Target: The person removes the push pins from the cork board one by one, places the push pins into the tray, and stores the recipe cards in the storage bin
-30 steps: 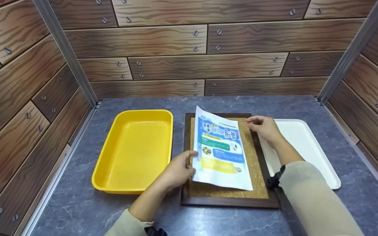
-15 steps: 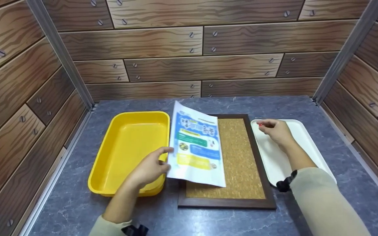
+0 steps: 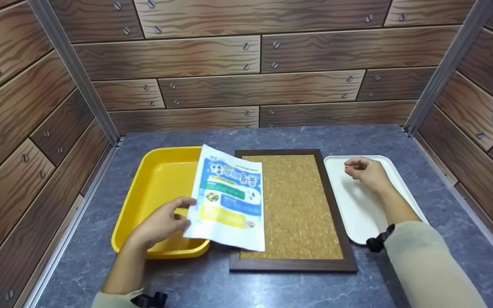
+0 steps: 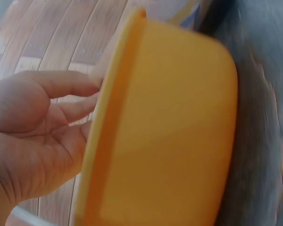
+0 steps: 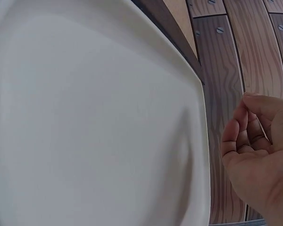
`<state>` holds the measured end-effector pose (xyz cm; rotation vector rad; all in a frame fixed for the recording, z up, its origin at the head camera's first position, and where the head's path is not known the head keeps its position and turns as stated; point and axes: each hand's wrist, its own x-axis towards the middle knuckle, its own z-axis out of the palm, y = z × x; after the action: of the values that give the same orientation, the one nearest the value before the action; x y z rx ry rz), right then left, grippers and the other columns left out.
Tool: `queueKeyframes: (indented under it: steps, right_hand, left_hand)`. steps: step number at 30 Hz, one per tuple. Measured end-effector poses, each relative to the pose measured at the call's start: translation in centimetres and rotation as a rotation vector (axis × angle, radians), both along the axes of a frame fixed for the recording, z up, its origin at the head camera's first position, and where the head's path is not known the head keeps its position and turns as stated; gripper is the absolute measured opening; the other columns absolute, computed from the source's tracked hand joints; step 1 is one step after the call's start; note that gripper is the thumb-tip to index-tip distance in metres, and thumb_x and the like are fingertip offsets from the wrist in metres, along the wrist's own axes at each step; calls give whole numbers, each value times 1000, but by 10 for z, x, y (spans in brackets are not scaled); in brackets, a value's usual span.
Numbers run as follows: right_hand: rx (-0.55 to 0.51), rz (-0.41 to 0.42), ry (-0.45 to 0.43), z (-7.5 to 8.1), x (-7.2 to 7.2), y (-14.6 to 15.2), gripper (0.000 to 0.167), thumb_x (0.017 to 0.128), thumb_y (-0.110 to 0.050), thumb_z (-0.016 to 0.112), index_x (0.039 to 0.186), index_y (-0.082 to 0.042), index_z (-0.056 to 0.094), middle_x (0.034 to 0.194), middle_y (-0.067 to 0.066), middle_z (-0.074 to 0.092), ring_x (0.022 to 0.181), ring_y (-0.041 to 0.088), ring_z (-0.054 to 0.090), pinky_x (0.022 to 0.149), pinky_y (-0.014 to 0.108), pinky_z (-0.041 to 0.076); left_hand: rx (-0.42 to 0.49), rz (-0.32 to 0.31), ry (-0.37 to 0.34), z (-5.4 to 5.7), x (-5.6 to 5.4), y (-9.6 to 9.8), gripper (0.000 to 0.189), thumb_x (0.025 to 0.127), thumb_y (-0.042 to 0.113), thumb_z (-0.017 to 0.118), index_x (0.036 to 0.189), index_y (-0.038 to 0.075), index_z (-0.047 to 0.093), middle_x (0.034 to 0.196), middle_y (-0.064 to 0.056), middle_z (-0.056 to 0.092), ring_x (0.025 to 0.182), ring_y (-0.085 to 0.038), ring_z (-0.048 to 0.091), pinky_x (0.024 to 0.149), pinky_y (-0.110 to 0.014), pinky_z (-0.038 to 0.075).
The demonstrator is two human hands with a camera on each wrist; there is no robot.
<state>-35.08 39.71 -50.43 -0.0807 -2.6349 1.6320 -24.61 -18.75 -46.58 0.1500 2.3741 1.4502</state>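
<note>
A printed sheet of paper (image 3: pixel 229 199), with blue, green and yellow blocks, is pinched at its left edge by my left hand (image 3: pixel 158 224). The sheet overlaps the yellow tray (image 3: pixel 154 184) and the left part of a framed cork board (image 3: pixel 302 209). In the left wrist view the tray's wall hides the fingertips and most of the paper. Over the white tray (image 3: pixel 360 220), my right hand (image 3: pixel 370 174) pinches a small red thing (image 3: pixel 347 167) between thumb and forefinger; most of it is covered by the fingers. The right wrist view shows that hand beyond the tray's rim.
All of this stands on a dark grey marbled table (image 3: pixel 293 288). Wood-patterned walls (image 3: pixel 212 55) enclose the back and both sides, with metal posts at the corners. The cork board lies between the two trays, its dark frame (image 3: pixel 334 201) close to the white one.
My left hand has carried the paper leftward off most of the cork board, partly over the yellow tray. My right hand has moved right from the board's edge to over the white tray, keeping the red thing.
</note>
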Motion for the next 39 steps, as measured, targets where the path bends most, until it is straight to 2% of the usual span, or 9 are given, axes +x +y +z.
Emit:
queueKeyframes:
  steps: [5,13,17,21,27,33,39]
  right_hand:
    - [5,11,-2,-6,0,8,34,101,-8,74,128,12,65,83,-25,68,80,-6,63,73,17,56]
    - [-24,-23,-35,-14,1,15,16,101,-6,73,116,-1,73,84,-22,67,79,-5,62,71,17,55]
    - [-73,-35,-55,-18,1,19,11,101,-3,72,111,-7,76,84,-20,67,77,-4,61,69,16,55]
    - [-82,-44,-72,-22,1,22,13,101,-3,72,113,-3,75,84,-17,66,75,-2,60,67,17,55]
    - [-27,-60,-107,-23,2,24,25,102,-4,72,123,7,69,85,-15,64,77,0,62,71,18,57]
    - [3,-52,-122,-23,-1,26,28,102,-3,71,125,11,65,88,-13,64,80,0,62,74,17,58]
    - [95,-24,-104,-22,-4,26,24,101,-4,71,120,9,68,87,-12,66,77,3,63,69,20,55]
  left_hand:
    - [-51,6,-20,-9,5,-17,54,97,-1,70,150,4,58,151,-21,58,97,-25,69,81,-35,61]
    - [-57,12,-25,-13,11,-46,54,95,-4,69,148,1,58,148,-25,58,92,-25,69,78,-33,59]
    - [-58,8,-25,-15,11,-62,57,96,-2,68,152,0,55,151,-27,54,88,-23,66,72,-31,57]
    - [-45,16,-29,-12,12,-75,60,98,-1,65,156,1,50,155,-27,48,81,-22,62,66,-30,54]
    - [-34,47,-37,-2,13,-90,63,99,-3,62,159,4,48,161,-27,42,74,-19,57,61,-28,52]
    - [-151,53,-14,7,10,-103,63,99,1,63,160,4,47,157,-27,47,76,-20,54,64,-29,51]
    - [-256,30,-1,14,4,-107,62,97,-1,63,158,1,51,150,-33,55,87,-22,65,69,-33,55]
